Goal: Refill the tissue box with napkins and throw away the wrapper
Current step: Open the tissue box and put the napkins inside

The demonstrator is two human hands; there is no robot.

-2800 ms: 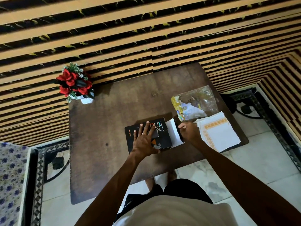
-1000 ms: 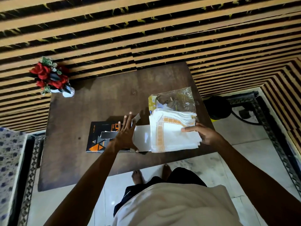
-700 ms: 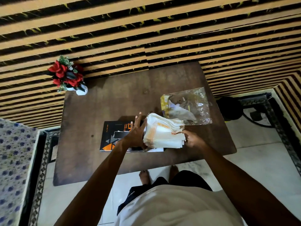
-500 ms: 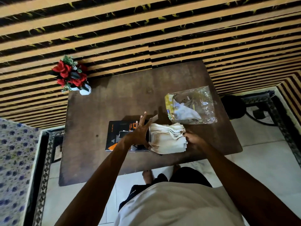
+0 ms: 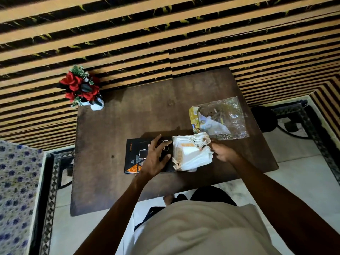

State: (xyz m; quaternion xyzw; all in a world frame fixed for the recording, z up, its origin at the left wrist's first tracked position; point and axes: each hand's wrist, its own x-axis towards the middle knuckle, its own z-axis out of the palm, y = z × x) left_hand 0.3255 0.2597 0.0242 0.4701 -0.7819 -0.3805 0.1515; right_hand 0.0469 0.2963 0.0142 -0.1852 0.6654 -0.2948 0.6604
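A flat black tissue box (image 5: 135,157) with orange triangles lies near the front of the dark wooden table (image 5: 128,116). My left hand (image 5: 156,159) rests on its top with fingers spread, pressing it down. A folded stack of white napkins with orange borders (image 5: 191,155) sits against the box's right end. My right hand (image 5: 221,152) grips the stack's right side and pushes it toward the box. The clear plastic wrapper (image 5: 220,118) with a yellow edge lies behind the napkins, apart from both hands.
A small white vase of red flowers (image 5: 82,89) stands at the table's back left corner. A striped orange and black wall rises behind. A dark stool (image 5: 265,116) sits right of the table. A blue-flowered cloth (image 5: 16,190) lies at the left.
My right hand folded the napkin stack over from the right and brought it against the box's right end. My left hand stayed on the box. The wrapper did not move.
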